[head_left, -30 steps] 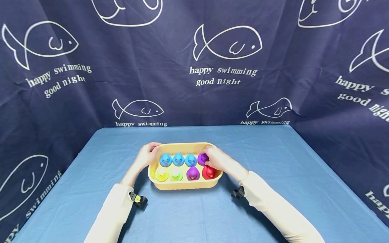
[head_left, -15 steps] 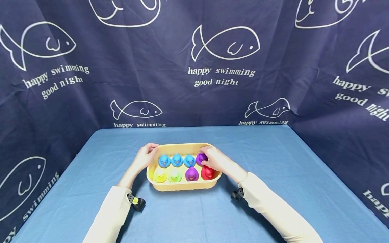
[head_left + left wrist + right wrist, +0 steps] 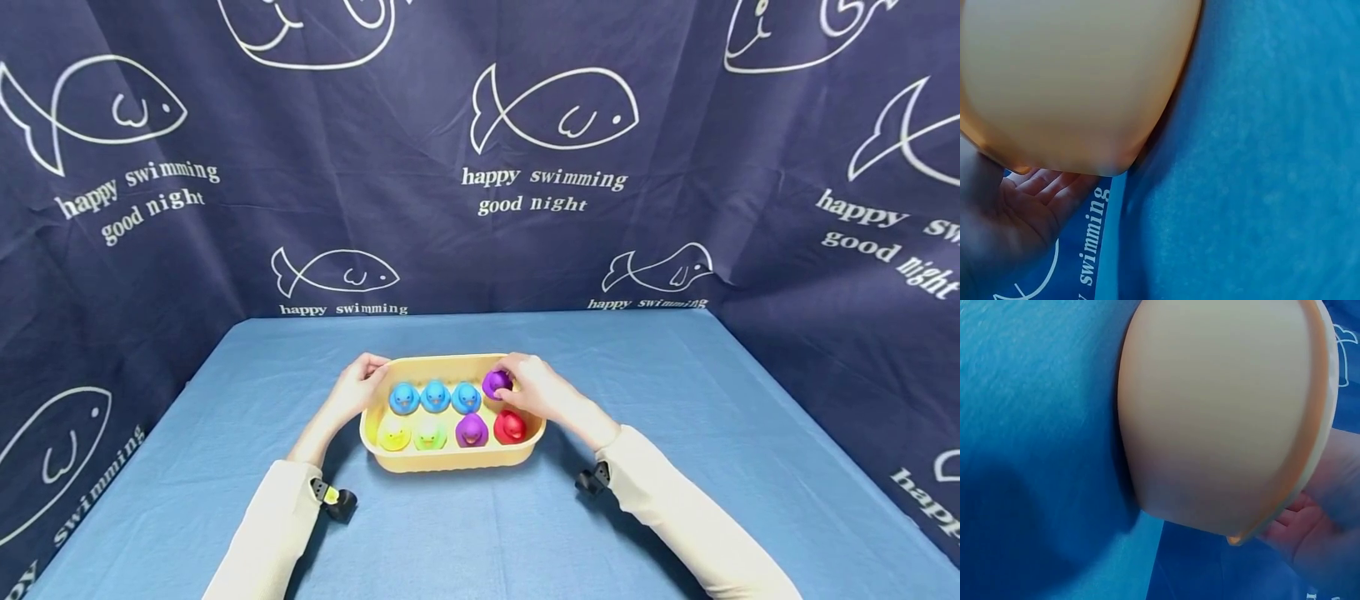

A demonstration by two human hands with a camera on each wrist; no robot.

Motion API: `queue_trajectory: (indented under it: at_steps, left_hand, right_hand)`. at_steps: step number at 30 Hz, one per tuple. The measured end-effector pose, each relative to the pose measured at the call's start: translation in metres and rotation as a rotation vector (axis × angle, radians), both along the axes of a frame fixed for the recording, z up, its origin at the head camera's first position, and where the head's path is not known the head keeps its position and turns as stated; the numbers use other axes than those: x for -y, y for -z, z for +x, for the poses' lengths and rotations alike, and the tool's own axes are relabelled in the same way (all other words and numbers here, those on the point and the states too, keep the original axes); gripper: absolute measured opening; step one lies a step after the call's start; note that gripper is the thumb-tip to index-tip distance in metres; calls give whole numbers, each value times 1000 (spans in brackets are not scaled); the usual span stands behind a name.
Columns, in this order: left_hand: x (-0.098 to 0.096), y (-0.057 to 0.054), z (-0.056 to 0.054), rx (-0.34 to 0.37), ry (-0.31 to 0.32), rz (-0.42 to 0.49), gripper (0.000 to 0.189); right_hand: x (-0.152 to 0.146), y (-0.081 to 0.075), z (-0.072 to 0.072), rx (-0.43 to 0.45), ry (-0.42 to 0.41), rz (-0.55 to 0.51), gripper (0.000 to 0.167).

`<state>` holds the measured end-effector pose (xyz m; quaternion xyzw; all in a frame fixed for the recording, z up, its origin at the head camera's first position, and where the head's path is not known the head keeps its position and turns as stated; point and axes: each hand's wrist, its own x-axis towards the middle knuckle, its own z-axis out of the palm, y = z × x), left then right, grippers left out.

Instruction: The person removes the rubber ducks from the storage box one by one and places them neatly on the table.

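A pale yellow tub (image 3: 450,461) with rounded ends holds several small rubber ducks in two rows. In the back row stand blue ducks (image 3: 435,397) and, at the right end, a purple duck (image 3: 495,384). My right hand (image 3: 542,390) reaches over the tub's right end and pinches that purple duck between thumb and fingers. My left hand (image 3: 358,390) holds the tub's left end at the rim. In the left wrist view its fingers (image 3: 1054,184) lie partly behind the tub's wall. The tub's end hides the right fingertips in the right wrist view.
The front row has a yellow duck (image 3: 394,434), a light green duck (image 3: 431,433), another purple duck (image 3: 472,430) and a red duck (image 3: 510,427). A blue cloth (image 3: 465,533) covers the table. Behind it hangs a dark blue fish-print curtain (image 3: 420,192).
My right hand has shifted slightly up in the head view, and the purple duck in it sits a little higher than before. The left hand keeps its place on the tub.
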<state>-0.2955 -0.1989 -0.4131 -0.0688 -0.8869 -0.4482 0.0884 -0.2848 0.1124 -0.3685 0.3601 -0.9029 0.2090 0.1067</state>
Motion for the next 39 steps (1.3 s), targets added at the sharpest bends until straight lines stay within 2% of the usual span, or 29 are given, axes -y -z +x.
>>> queue_trajectory:
  at_steps: [6, 11, 19, 32, 39]
  left_hand:
    - [0, 1, 0, 20, 28, 39, 24]
    - [0, 2, 0, 40, 53, 36, 29]
    - [0, 0, 2, 58, 53, 45, 29]
    - [0, 3, 2, 40, 76, 81, 29]
    - [2, 4, -1, 8, 74, 61, 28]
  right_hand:
    - [-6, -2, 1, -29, -21, -66, 27]
    - [-11, -3, 3, -70, -33, -90, 30]
    - [-20, -7, 2, -116, -25, -127, 33]
    - [-40, -14, -2, -167, -18, -153, 34]
    - [-49, -15, -4, -155, 3, -137, 38]
